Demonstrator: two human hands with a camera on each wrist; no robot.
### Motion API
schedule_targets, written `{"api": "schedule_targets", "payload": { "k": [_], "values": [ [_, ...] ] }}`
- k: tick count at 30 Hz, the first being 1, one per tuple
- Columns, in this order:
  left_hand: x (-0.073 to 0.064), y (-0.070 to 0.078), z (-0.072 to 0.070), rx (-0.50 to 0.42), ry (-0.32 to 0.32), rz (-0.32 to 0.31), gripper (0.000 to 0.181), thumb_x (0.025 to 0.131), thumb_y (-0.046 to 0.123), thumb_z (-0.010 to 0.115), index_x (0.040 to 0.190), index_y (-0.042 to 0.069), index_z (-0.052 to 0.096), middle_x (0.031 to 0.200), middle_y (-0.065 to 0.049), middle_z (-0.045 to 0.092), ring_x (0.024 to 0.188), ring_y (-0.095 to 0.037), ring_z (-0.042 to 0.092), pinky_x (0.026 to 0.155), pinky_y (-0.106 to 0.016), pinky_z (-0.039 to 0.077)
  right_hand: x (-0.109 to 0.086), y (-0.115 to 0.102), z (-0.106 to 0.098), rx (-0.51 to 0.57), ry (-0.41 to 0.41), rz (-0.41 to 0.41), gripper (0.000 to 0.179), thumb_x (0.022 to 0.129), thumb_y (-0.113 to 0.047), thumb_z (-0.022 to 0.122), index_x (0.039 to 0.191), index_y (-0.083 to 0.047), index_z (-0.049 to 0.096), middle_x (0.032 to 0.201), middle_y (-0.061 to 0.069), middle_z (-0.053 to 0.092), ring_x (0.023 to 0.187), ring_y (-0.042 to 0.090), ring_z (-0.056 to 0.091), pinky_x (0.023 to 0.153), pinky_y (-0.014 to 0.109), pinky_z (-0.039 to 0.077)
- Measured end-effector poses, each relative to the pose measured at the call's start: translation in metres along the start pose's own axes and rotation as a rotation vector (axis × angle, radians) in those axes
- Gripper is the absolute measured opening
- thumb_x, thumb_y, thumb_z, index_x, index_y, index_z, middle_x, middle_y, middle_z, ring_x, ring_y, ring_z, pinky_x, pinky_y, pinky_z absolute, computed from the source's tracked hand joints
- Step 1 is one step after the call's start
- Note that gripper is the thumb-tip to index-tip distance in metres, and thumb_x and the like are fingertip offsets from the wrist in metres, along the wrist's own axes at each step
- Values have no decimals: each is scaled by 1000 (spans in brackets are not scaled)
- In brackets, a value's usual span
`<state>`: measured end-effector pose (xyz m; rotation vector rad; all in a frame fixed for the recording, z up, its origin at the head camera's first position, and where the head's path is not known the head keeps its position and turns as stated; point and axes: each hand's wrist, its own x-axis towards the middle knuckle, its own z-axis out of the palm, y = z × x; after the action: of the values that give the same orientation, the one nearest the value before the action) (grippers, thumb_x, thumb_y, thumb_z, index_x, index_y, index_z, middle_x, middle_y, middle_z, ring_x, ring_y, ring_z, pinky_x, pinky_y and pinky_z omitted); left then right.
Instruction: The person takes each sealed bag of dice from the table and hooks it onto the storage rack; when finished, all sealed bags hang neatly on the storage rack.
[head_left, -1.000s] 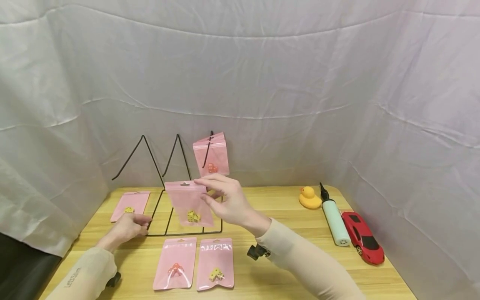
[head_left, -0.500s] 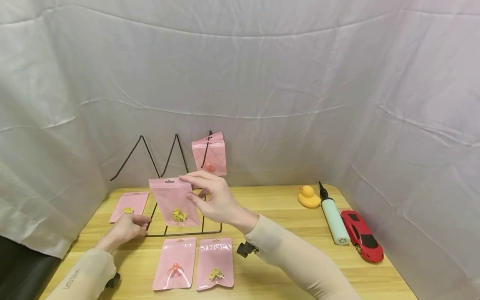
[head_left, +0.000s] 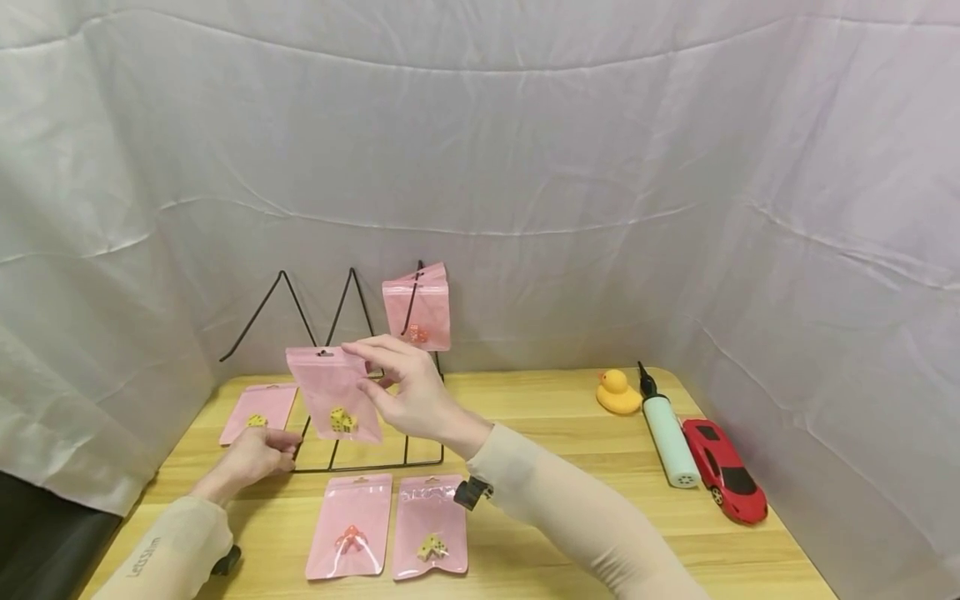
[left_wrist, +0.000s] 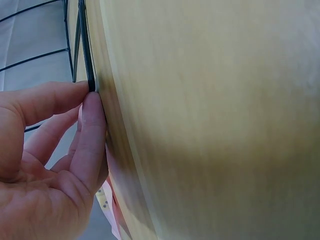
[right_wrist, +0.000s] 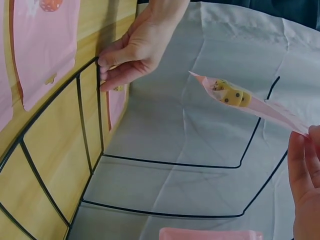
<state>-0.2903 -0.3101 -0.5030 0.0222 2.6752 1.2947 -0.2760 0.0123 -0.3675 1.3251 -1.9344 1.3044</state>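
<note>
My right hand (head_left: 408, 387) pinches the upper right edge of a pink zip bag (head_left: 326, 387) with yellow dice (head_left: 342, 419) inside. The bag hangs upright in front of the black wire rack (head_left: 367, 467), its top hole close to the middle hook's tip; whether the hook passes through it I cannot tell. With thumb and fingers my left hand (head_left: 255, 458) pinches the front left corner of the rack's base, as the left wrist view (left_wrist: 90, 82) also shows. On the rack's right hook hang pink bags (head_left: 429, 308), the front one with red dice.
Behind the left hand lies a pink bag (head_left: 273, 406) with yellow dice. Two more, one with red dice (head_left: 352, 500) and one with yellow dice (head_left: 429, 508), lie in front. A rubber duck (head_left: 618, 393), a hand pump (head_left: 670, 442) and a red toy car (head_left: 723, 471) stand right.
My right hand has carried the yellow-dice bag leftward and slightly up, from in front of the rack's right half to the middle hook's tip. The left hand stays on the rack's corner.
</note>
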Motion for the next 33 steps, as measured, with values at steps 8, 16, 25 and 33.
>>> {"api": "schedule_targets", "payload": {
  "k": [8, 16, 25, 33],
  "values": [
    [1, 0, 0, 3, -4, 9, 55, 89, -7, 77, 141, -19, 64, 117, -26, 77, 92, -11, 66, 75, -18, 61, 4, 9, 9, -8, 52, 13, 43, 98, 10, 76, 141, 7, 72, 132, 22, 76, 98, 20, 75, 82, 13, 65],
    [1, 0, 0, 6, -9, 13, 55, 89, -7, 76, 141, -20, 64, 116, -27, 76, 91, -10, 67, 76, -18, 62, 9, 27, 15, -31, 67, 61, 47, 98, 13, 72, 145, 7, 70, 136, 21, 74, 100, 25, 73, 85, 15, 65],
    [0, -1, 0, -6, -3, 14, 54, 88, -8, 77, 139, -21, 65, 115, -27, 77, 92, -11, 66, 75, -17, 61, 20, 43, 21, -79, 90, 84, 55, 99, 13, 69, 153, 6, 63, 141, 21, 70, 103, 29, 73, 81, 7, 59],
    [-1, -1, 0, -31, -3, 10, 54, 88, -9, 75, 139, -22, 64, 113, -24, 77, 91, -10, 65, 75, -17, 62, 27, 54, 24, -112, 97, 151, 59, 97, 13, 66, 156, 4, 61, 145, 20, 69, 94, 22, 70, 73, 6, 54]
  ]
}}
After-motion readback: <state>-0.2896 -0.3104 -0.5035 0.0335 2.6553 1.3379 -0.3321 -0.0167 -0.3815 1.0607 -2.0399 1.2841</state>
